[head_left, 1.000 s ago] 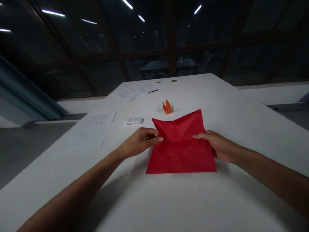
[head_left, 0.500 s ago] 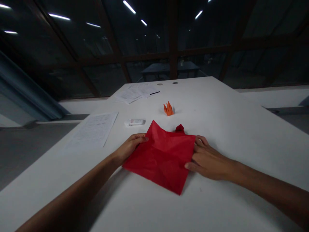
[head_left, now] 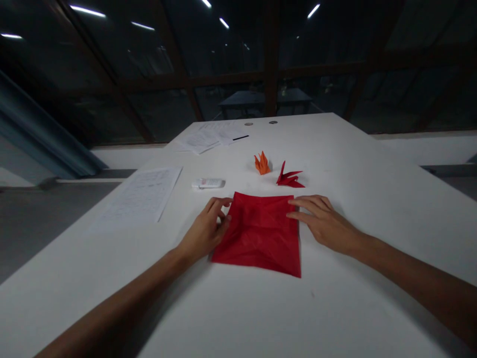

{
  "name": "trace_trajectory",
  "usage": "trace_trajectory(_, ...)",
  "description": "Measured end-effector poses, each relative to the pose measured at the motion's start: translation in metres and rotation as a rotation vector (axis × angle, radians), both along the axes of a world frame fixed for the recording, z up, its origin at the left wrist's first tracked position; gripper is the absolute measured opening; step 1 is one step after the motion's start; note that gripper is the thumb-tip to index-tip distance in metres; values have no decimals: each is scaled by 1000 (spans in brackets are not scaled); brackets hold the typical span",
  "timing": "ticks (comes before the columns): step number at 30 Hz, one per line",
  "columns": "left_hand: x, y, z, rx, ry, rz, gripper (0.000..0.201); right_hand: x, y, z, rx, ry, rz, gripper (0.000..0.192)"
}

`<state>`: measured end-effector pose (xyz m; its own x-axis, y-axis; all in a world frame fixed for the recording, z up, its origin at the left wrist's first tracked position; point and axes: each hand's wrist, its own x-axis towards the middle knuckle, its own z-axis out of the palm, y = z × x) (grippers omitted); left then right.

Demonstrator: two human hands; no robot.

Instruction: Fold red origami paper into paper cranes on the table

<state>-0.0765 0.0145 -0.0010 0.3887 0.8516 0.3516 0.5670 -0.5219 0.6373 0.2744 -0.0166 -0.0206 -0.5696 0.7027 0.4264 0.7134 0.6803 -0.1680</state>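
— Lying flat on a white table (head_left: 335, 308): a red sheet (head_left: 261, 236), roughly square, creased, straight ahead and between both hands. Where are the hands?

— Left hand (head_left: 206, 231) at the sheet's left edge, fingers loosely curled, thumb and forefinger meeting at the upper left corner; gripping or only touching, cannot tell. Right hand (head_left: 322, 223) open, palm down, fingers stretched leftward, tips resting on the upper right corner.

— Which way does the sheet run?

— Slightly turned; far edge spanning from one hand to the other, near right corner pointing back toward the wearer. Both hands equally close, one at each far corner; the bulk of the sheet lying nearer the body than the fingertips.

— Anything else close by?

— Just beyond the right fingertips, apart from the sheet: a small red fold (head_left: 288, 178) with pointed flaps. Left of that, a little farther off, an orange fold (head_left: 263, 164), standing up in points. Near the left hand's far side, a small white tube (head_left: 208, 183) lying on its side. Farther left, a printed page (head_left: 139, 196); more papers (head_left: 208, 139) and a dark pen (head_left: 240, 137) toward the far end.

— And the room?

— Dim. Table smooth, matte, long. Dark windows with heavy frames behind, ceiling light strips mirrored in the glass, another table (head_left: 261, 98) seen through them. Blue curtain (head_left: 40, 144) at far left.
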Motion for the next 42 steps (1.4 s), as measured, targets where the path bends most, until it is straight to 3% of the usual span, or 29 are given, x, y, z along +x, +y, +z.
trace_trajectory(3, -9, 7, 1, 111, 178, -231, 41, 1, -2, 3, -78, 34, 139, 61)
trace_trajectory(5, -14, 13, 3, 89, 281, -393, 43, 0, -4, 6, -137, 59, 202, 65)
trace_trajectory(9, -18, 15, 9, 5, 268, -514, 51, -2, -10, 12, -300, 41, 283, 81)
trace_trajectory(12, -18, 13, 13, 8, 186, -473, 46, -1, -11, 13, -356, 34, 283, 83)
trace_trajectory(18, -17, 11, 9, -93, 153, -444, 39, 1, -9, 10, -330, 51, 247, 66)
trace_trajectory(23, -6, 2, -1, -93, 24, -243, 18, 1, -5, 4, -328, 87, 223, 52)
trace_trajectory(25, -1, -3, -2, -150, -26, -187, 28, -1, -3, 1, -349, 148, 166, 35)
trace_trajectory(27, 3, -7, -3, -187, -33, -142, 46, -7, -2, -1, -376, 262, 19, 21)
trace_trajectory(31, 9, -8, -11, -151, 37, -16, 81, -20, -5, -4, -459, 494, -269, 19)
trace_trajectory(34, 11, -6, -19, -82, 82, 70, 96, -27, -8, -6, -444, 590, -367, 38)
trace_trajectory(36, 11, -6, -22, -14, 127, 79, 92, -28, -9, -8, -407, 577, -402, 54)
trace_trajectory(39, 11, -6, -20, 181, 246, 44, 70, -28, -10, -11, -260, 491, -409, 72)
trace_trajectory(42, 11, -5, -14, 328, 418, -157, 47, -26, -10, -13, -38, 285, -310, 59)
